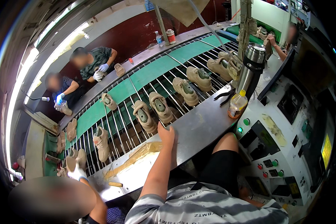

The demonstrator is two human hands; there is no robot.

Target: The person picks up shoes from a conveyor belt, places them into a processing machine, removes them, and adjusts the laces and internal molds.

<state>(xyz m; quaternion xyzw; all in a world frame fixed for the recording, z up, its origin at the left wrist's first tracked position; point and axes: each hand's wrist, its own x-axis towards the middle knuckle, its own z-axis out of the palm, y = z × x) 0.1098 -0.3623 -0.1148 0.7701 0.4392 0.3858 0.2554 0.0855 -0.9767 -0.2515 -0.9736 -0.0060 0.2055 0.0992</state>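
My left hand (pixel 166 134) reaches over the metal edge of the roller conveyor (pixel 186 130). Its thumb stands apart from the fingers, and nothing shows in its grasp. The fingertips are right by the heels of two beige sneakers, one sneaker (pixel 161 107) ahead and another sneaker (pixel 144 117) just to its left. Whether they touch either is hard to tell. Farther right along the rods stand a sneaker (pixel 185 91) with a green lining and one more sneaker (pixel 199 78). My right hand is out of view; only part of that arm shows low on the right.
A steel thermos (pixel 251 71) and a bottle of orange drink (pixel 237 104) stand on the ledge at right, beside a control panel (pixel 267 149) with buttons. A co-worker's gloved hand (pixel 77 172) is at shoes on the near left. Two people handle shoes across the green belt (pixel 153 72).
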